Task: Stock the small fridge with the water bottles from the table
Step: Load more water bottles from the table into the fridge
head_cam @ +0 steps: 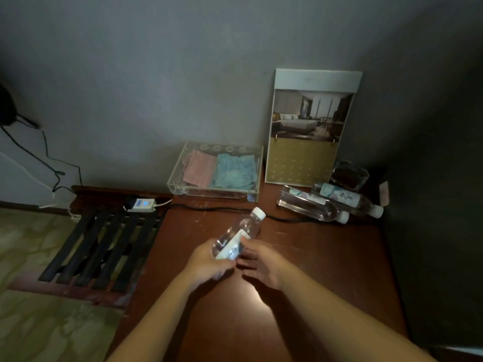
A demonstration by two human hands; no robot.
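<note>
1. Firstly, at the far left, dark cables (52, 163) hang down the grey wall (156, 74).
2. A dark slatted rack (104, 244) stands just beside the table's left edge. A white switch box (141, 205) with a small blue light lies on its back end.
3. The brown table (326, 270) fills the middle and right, and a black cord (209, 208) runs across its back part.
4. A clear tray (175, 182) sits at the back of the table against the wall. It holds a pink cloth (200, 169) on the left and a blue cloth (234, 172) on the right, side by side.
5. The left hand (209, 259) grips the lower half of a bottle, fingers curled round it.
6. That bottle (241, 232) is held in the air over the middle of the table, tilted, its white cap pointing up and away to the right.
7. The right hand (261, 265) is at the bottle's label. Its thumb tip touches the label, and its fingers are loosely stretched and wrap nothing.
8. A board (311, 126) with a bedroom picture leans against the wall, just right of the tray.
9. Two more bottles lie on their sides at the table's back right, just beside each other, caps toward the right. They are the front bottle (311, 206) and the back bottle (347, 198).
10. A dark glass (350, 175) stands behind them, near the foot of the board.
11. A dark panel (431, 231) rises along the table's right edge.
</note>
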